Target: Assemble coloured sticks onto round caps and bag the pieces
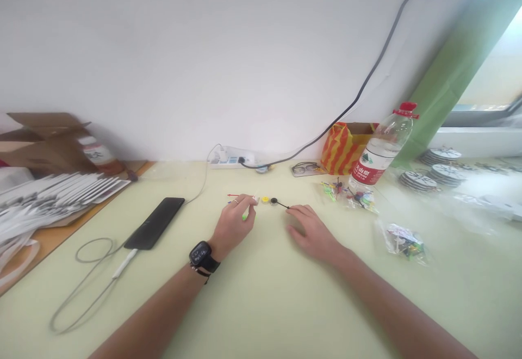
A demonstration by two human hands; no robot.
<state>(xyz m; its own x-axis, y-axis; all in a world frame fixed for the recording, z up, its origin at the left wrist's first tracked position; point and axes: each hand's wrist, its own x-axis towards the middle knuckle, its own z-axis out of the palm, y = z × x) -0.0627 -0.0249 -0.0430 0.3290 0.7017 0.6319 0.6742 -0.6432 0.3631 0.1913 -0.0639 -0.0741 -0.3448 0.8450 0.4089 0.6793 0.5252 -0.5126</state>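
A pale green desk [253, 304] runs up to a white wall [204, 49]. At the center of the frame, the left hand [234, 222] has its grip pinched together on a small, blurred pale piece [255, 200]. The right hand [313, 235] holds its thumb apart, fingertips touching the stem of a round-headed black piece [274, 201], just beside a yellow disc [265, 199]. With no thumb opposing those fingertips, the black piece could skid and knock the disc away. At right, a clear bag [405, 242] holds small colored parts; behind it, a red-capped bottle [373, 155] contains clear liquid. The striped bag [341, 149] and, far left, the cardboard box [44, 140] hide their contents.
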